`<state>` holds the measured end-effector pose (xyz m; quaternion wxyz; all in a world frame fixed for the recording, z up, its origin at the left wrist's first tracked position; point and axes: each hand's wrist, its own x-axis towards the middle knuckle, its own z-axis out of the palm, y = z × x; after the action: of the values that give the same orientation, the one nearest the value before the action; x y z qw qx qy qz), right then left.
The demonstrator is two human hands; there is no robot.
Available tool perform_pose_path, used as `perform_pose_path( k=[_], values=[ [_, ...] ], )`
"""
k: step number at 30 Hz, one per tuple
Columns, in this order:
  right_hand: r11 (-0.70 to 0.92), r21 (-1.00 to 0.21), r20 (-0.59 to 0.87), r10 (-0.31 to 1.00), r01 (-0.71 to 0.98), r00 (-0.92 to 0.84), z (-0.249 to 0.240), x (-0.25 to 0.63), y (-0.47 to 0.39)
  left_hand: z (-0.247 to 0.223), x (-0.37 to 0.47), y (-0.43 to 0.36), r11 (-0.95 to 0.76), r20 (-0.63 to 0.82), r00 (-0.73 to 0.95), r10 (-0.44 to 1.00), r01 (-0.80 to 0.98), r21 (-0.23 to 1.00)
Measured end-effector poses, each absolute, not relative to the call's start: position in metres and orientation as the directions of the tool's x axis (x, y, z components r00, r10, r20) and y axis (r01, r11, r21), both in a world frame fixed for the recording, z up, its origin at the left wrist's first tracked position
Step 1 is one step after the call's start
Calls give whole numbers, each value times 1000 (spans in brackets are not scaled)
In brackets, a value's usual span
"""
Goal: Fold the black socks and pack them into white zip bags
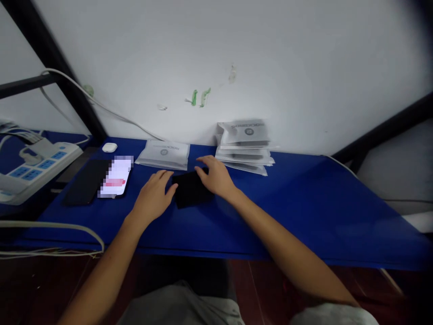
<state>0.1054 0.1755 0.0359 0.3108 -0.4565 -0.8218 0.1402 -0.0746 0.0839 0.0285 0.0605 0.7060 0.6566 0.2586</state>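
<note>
A flat black rectangular item (191,192) lies on the blue tabletop between my hands; its kind is too dark to make out. My left hand (154,194) is beside its left edge, fingers stretched out and the thumb apart, close to or touching that edge. Over the item's upper right corner rests my right hand (216,176), thumb and forefinger spread. Behind them sits a frosted zip bag (164,154) with a printed logo. A stack of similar printed bags (246,140) leans near the wall, beyond my right hand.
To the left are a lit phone (116,176), a dark flat slab (88,183) and a white earbud case (109,147). A power strip (40,169) with plugged cables stands at the far left. Black frame bars slant down at both sides. A loose cable (81,229) loops at the front left.
</note>
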Motion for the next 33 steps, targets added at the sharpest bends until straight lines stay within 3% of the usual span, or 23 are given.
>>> perform_pose_path(
  k=[6, 18, 25, 33],
  values=[
    [582, -383, 401, 804, 717, -439, 11, 125, 135, 11, -69, 85, -192, 247, 92, 965, 885, 423],
    [562, -421, 378, 822, 712, -426, -5, 135, 132, -13, -68, 82, -223, 385, 50, 921, 879, 421],
    [543, -493, 395, 836, 680, -381, -2, 139, 130, -10, -68, 80, -301, 536, 52, 843, 870, 389],
    [532, -534, 407, 843, 657, -352, -5, 142, 133, -11, -67, 79, -316, 503, 68, 862, 848, 426]
  ],
)
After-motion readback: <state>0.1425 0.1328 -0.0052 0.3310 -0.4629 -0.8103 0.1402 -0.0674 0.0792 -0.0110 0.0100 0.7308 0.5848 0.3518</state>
